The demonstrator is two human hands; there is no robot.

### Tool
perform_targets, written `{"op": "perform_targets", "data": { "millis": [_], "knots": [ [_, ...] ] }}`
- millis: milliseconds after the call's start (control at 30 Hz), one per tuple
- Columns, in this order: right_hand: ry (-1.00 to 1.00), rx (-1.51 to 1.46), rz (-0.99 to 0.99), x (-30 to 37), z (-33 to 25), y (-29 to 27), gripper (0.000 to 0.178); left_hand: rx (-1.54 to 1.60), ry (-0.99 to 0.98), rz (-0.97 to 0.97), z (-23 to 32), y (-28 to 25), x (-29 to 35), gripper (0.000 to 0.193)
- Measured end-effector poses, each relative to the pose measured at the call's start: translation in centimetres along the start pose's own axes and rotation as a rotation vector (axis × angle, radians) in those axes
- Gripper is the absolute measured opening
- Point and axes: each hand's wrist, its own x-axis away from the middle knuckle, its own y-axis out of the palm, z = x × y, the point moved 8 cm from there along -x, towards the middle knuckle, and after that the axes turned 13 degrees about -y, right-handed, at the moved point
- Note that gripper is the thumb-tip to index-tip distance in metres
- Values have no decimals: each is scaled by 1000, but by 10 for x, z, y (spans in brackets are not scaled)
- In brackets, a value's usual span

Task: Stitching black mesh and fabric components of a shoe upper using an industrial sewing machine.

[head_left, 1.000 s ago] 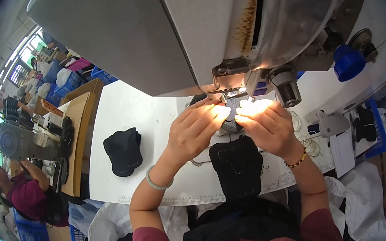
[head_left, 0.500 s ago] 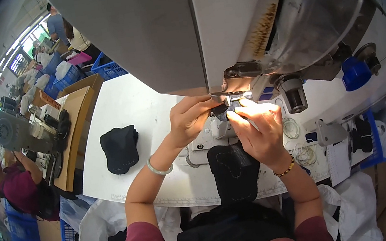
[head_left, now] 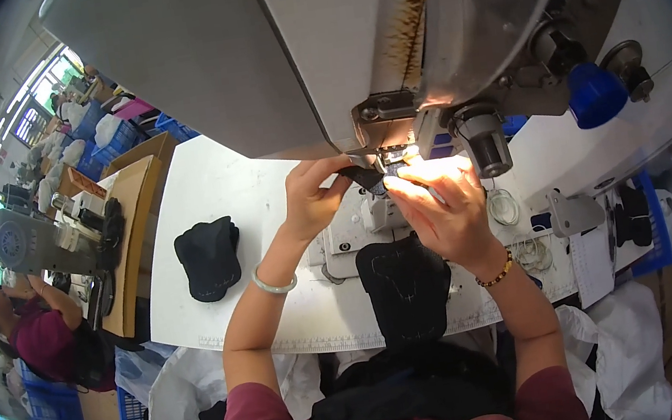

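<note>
The left hand (head_left: 318, 193) is holding a small, soft piece of black cloth (head_left: 364, 178) in its closed fingers. The right hand (head_left: 443, 205) is touching the other end of this cloth with bent fingers that are close together. The light there is very bright, so I cannot tell if those fingers are pinching it. The small cloth is sitting under the front end of a big grey and white sewing machine (head_left: 204, 65), past the middle of the white bench (head_left: 264, 190) as seen from its near edge.

A flat, curvy black cloth shape with pale stitches (head_left: 405, 286) is lying at the middle of the bench's near edge, just below the hands. A thick stack of black cloth shapes (head_left: 210, 260) is resting near the bench's left edge, well apart from the hands. Two loose loops of pale thread (head_left: 503, 208) are lying to the right of the right hand, one nearer to the near edge. A round blue plastic knob (head_left: 596, 94) is sticking out from the machine's right side.

Below the bench's near edge, at its left part, a big white sack (head_left: 178, 417) is standing open beside a blue plastic basket (head_left: 134, 414). Farther left, a person in a dark red shirt (head_left: 46, 332) is sitting near another machine.
</note>
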Motion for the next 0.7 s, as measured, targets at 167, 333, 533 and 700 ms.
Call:
{"op": "perform_targets", "data": {
  "millis": [167,333,533,700],
  "knots": [
    [-65,186,176,23,7,-73,27,-80,158,49,23,-10,2,30],
    [-4,857,912,95,53,-249,24,-131,259,-53,43,-8,4,31],
    [715,733,961,189,238,-427,33,-99,194,-105,37,-5,3,34],
    [951,-358,1047,238,364,-440,36,-42,172,-94,32,-4,3,34]
  ]
}}
